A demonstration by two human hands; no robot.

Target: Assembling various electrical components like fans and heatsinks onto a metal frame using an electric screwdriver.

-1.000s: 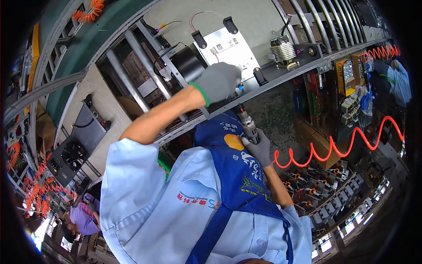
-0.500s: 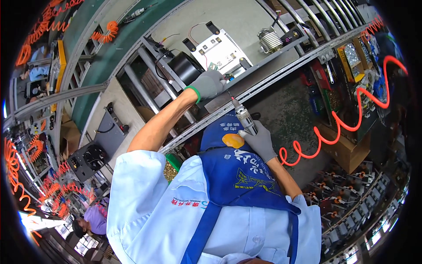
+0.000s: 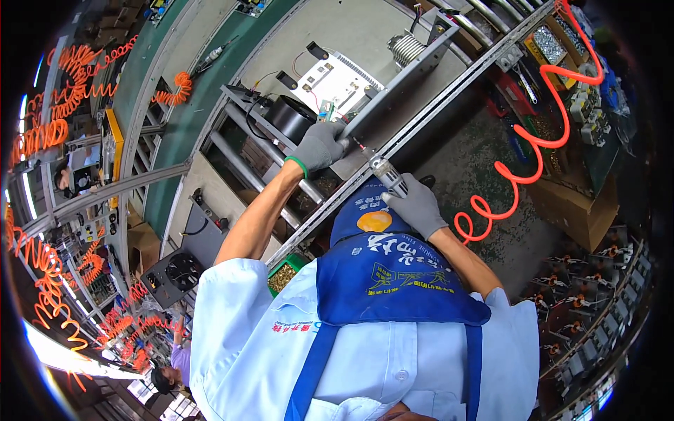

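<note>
My left hand [image 3: 319, 146], in a grey glove with a green cuff, is closed at the near edge of a metal chassis [image 3: 400, 83]. A small green circuit board [image 3: 326, 110] sticks out past its fingers, partly hidden by them. My right hand [image 3: 415, 205], also gloved, grips a silver screwdriver [image 3: 386, 172], probably air-powered. Its thin bit points up and left toward the left hand, apart from the chassis. Inside the chassis lie a white board [image 3: 337, 84] with black parts, a round black blower housing [image 3: 291, 118] and a ribbed metal part [image 3: 406, 49].
Metal rollers [image 3: 242, 154] run beneath the chassis along the bench rail [image 3: 428, 112]. A coiled orange air hose [image 3: 516, 179] hangs at the right. A green bin [image 3: 286, 274] of small brass-coloured fasteners sits by my left side. Another person [image 3: 172, 372] is at the lower left.
The whole view has turned and shifted. The screwdriver remains in my right hand, its bit still near the chassis edge. My left hand stays by the circuit board.
</note>
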